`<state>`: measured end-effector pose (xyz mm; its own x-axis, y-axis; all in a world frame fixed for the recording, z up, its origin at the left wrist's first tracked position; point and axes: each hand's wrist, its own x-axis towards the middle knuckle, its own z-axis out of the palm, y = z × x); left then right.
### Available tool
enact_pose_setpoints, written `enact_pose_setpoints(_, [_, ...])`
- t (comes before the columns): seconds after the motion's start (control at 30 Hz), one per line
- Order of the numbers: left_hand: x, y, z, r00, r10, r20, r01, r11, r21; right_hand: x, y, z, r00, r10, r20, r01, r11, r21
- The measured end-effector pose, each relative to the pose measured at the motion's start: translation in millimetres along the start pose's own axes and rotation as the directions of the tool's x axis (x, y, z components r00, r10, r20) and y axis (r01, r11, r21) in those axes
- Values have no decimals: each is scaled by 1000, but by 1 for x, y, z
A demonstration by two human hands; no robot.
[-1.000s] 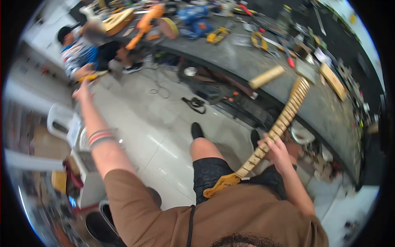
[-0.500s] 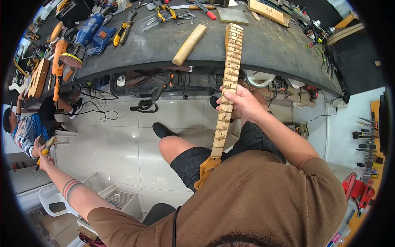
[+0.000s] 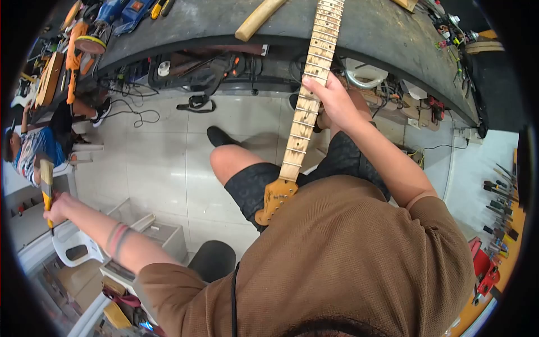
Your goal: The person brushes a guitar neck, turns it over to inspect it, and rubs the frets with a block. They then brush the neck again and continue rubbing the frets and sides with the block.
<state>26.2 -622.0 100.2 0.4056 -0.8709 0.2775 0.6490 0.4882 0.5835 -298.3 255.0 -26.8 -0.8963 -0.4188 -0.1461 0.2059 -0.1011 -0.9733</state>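
A guitar neck (image 3: 307, 104) with a light fretboard runs from the workbench edge down to my lap, its orange headstock (image 3: 276, 196) near my shirt. My right hand (image 3: 331, 98) is wrapped round the middle of the neck, thumb on the fretboard. Far out on the left, my left hand (image 3: 58, 208) grips a brush (image 3: 47, 182) with a yellow handle, bristles pointing up. The brush is well apart from the neck.
On the workbench (image 3: 202, 33) lie a wooden block (image 3: 259, 19), an orange power tool (image 3: 73, 62) and blue tools. Another person (image 3: 42, 149) sits at the far left. A white chair (image 3: 76, 247) and a black stool (image 3: 213, 259) stand below.
The view has tilted downward, so the bench sits higher in the frame. The brush in my left hand has turned more upright. My right hand still holds the neck.
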Motion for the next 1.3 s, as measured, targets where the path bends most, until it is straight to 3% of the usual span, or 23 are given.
enact_pose_setpoints(0.03, [-5, 14, -15, 963, -214, 163, 262, 888, -379, 0, 0, 2, 1000, 7, 13, -7, 1000, 14])
enact_pose_setpoints(0.1, [-131, 67, -37, 641, -356, 680, 632, 748, -204, 0, -3, 7, 998, -56, -34, 54, 997, -48])
enact_pose_setpoints(0.13, [-239, 106, -25, 479, -480, 735, 814, 555, -168, 2, 0, 8, 997, -69, -35, 67, 996, -51])
enact_pose_setpoints(0.2, [-445, 168, -11, 627, -627, 462, 590, 769, 244, 4, 1, 5, 998, -66, -11, 65, 996, -55])
enact_pose_setpoints(0.23, [-492, 166, -43, 410, -723, 556, 676, 650, 348, 4, 1, 4, 998, -59, -1, 59, 996, -67])
enact_pose_setpoints(0.3, [-598, 197, -57, 26, -603, 798, 514, 692, 506, 8, 5, -1, 996, -80, 29, 81, 995, -57])
enact_pose_setpoints(0.37, [-621, 210, -59, -383, -483, 788, 157, 806, 571, 6, 8, -4, 992, -108, 69, 110, 993, -30])
enact_pose_setpoints(0.43, [-620, 215, -68, -122, -785, 608, 295, 556, 777, 2, 6, -9, 990, -89, 107, 90, 996, -1])
enact_pose_setpoints(0.47, [-597, 200, -69, -55, -704, 708, -62, 710, 701, 1, 4, -12, 988, -77, 132, 74, 997, 23])
enact_pose_setpoints(0.5, [-591, 199, -63, -48, -703, 710, -70, 711, 700, 2, 7, -15, 987, -81, 140, 77, 997, 29])
enact_pose_setpoints(0.57, [-586, 203, -52, 165, -731, 662, 42, 676, 736, 6, 17, -21, 986, -89, 141, 87, 996, 19])
enact_pose_setpoints(0.63, [-625, 233, -33, 22, -709, 705, 394, 654, 646, 6, 15, -19, 984, -104, 143, 101, 995, 28])
enact_pose_setpoints(0.7, [-653, 249, -21, -271, -694, 667, 274, 609, 745, 4, 16, -21, 983, -113, 144, 109, 993, 35])
enact_pose_setpoints(0.73, [-653, 233, -26, -218, -671, 709, -32, 731, 681, 2, 18, -23, 980, -127, 152, 124, 992, 34])
enact_pose_setpoints(0.77, [-652, 218, -31, -22, -803, 595, 125, 589, 799, -1, 19, -27, 977, -141, 158, 137, 990, 33])
enact_pose_setpoints(0.83, [-633, 193, -14, -33, -501, 865, -475, 769, 427, -6, 13, -35, 980, -130, 150, 127, 991, 29])
enact_pose_setpoints(0.87, [-641, 199, -12, -39, -503, 864, -473, 771, 427, -10, 11, -36, 982, -112, 152, 106, 993, 43])
enact_pose_setpoints(0.93, [-665, 221, -3, -68, -694, 716, 368, 650, 665, -12, 12, -36, 983, -118, 139, 113, 993, 43])
enact_pose_setpoints(0.97, [-679, 235, 6, -213, -699, 683, 350, 598, 721, -12, 10, -38, 983, -118, 141, 113, 993, 44])
enact_pose_setpoints(1.07, [-668, 207, 6, -40, -620, 784, -217, 771, 599, -20, 8, -43, 985, -74, 157, 65, 996, 60])
enact_pose_setpoints(1.2, [-642, 191, 35, 147, -599, 787, -230, 754, 616, -23, 11, -45, 986, -65, 156, 50, 994, 95])
enact_pose_setpoints(1.27, [-652, 199, 51, 271, -657, 704, 84, 745, 662, -28, 10, -49, 980, -31, 194, 5, 991, 134])
enact_pose_setpoints(1.3, [-660, 201, 56, 271, -656, 704, 81, 745, 662, -39, 5, -48, 980, -32, 195, 5, 991, 137])
